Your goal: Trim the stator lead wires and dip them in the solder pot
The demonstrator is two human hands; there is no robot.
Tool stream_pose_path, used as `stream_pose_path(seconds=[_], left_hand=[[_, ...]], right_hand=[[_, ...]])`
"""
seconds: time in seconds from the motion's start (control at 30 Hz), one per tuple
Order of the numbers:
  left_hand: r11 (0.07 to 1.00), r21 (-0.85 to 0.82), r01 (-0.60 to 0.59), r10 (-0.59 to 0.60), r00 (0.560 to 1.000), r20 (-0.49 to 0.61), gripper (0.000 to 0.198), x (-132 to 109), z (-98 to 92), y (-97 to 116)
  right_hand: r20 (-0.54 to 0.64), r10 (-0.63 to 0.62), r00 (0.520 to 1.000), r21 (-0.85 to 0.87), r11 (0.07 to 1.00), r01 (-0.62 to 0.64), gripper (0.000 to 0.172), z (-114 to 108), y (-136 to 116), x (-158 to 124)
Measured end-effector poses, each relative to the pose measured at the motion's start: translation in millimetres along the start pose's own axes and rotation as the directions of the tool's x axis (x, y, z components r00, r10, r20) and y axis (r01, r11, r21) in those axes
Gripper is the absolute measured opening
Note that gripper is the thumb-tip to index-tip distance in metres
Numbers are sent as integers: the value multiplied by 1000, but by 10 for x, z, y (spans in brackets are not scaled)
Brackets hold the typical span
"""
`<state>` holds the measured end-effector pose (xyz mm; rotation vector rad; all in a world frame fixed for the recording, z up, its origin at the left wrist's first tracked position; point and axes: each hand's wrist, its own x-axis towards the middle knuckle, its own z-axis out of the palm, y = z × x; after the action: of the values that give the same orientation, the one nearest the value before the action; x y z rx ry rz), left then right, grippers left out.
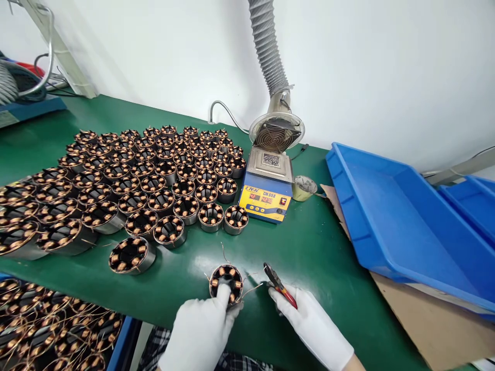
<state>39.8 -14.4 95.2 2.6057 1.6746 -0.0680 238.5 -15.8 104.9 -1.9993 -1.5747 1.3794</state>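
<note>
My left hand (203,327), in a white glove, grips a motor stator (215,273) near the front edge of the green bench, one finger pushed into its centre and the others round its near side. The stator is a round metal ring with copper coils inside, and loose copper wire ends stick out from it. To its right, my gloved right hand (303,314) is closed round red-handled pliers (279,287), their dark jaws pointing up and away. A copper wire end from the stator reaches toward the right hand; whether it touches the fingers I cannot tell.
Many similar stators (129,170) stand on the green bench at the left. A blue-yellow solder pot unit (265,198) sits under a fume hose (266,46), beside a small tub (304,186). Right stands a blue tray (386,206) over cardboard (433,324). Lower left, a bin holds wired stators (54,330).
</note>
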Motion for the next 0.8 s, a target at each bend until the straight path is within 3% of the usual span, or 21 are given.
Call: stream_pose_path(seconds=[0.27, 0.5, 0.7, 0.8], left_hand=[[1000, -11, 0, 0, 1000, -22, 10, -3, 25, -3], [997, -74, -33, 35, 999, 32, 21, -35, -13, -72], [970, -116, -215, 223, 973, 63, 22, -78, -8, -200], [960, -126, -250, 260, 963, 73, 22, -47, 1, -237]], right_hand=[[-48, -5, 999, -10, 1000, 5, 34, 68, 59, 13], [-103, 96, 990, 86, 992, -88, 40, -6, 26, 53], [15, -50, 999, -152, 987, 52, 39, -154, -141, 50], [31, -105, 994, -226, 968, 109, 38, -169, -228, 63]])
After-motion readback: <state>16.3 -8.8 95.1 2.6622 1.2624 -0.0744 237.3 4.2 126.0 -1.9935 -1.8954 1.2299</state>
